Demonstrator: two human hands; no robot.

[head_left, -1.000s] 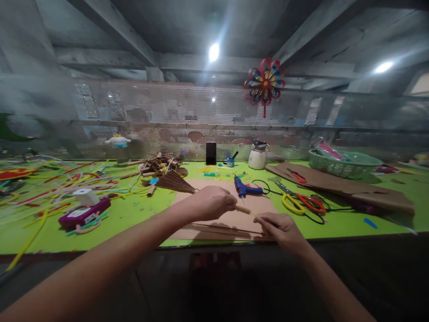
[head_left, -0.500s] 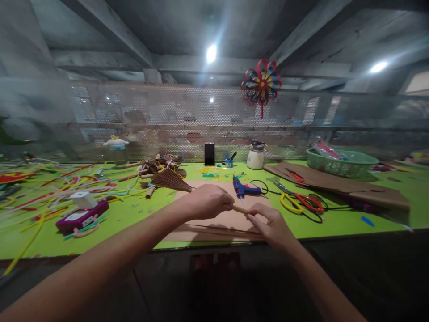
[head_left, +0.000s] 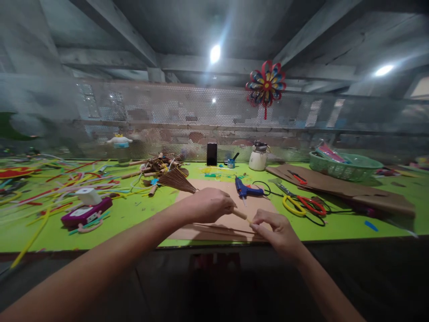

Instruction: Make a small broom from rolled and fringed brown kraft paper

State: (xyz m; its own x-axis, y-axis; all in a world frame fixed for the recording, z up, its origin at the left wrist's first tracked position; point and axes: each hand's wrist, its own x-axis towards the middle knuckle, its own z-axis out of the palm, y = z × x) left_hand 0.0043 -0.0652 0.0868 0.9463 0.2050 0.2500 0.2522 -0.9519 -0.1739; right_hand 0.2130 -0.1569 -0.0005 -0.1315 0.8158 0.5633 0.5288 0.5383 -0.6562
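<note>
My left hand (head_left: 212, 205) is closed round a small broom-like piece. Its brown, ribbed fan (head_left: 177, 180) spreads out to the left, and its tan rolled handle (head_left: 240, 213) pokes out to the right of my fist. At the handle's far end, the thumb and forefinger of my right hand (head_left: 276, 228) pinch a thin yellowish strip (head_left: 249, 219). Both hands hover above stacked brown card sheets (head_left: 264, 206). Just behind them lies a blue glue gun (head_left: 250, 191), its nozzle pointing up and away.
Yellow-handled scissors (head_left: 293, 205) and red-handled ones lie right, near folded brown paper (head_left: 348, 188) and a green basket (head_left: 348, 164). Left are a purple power strip (head_left: 87, 212), colored strips and a pile of brown rolls (head_left: 161, 164). A white jug (head_left: 258, 157) stands behind.
My right hand has moved slightly down and away from my left, showing more of the handle and the yellowish strip. The whole view has shifted a little.
</note>
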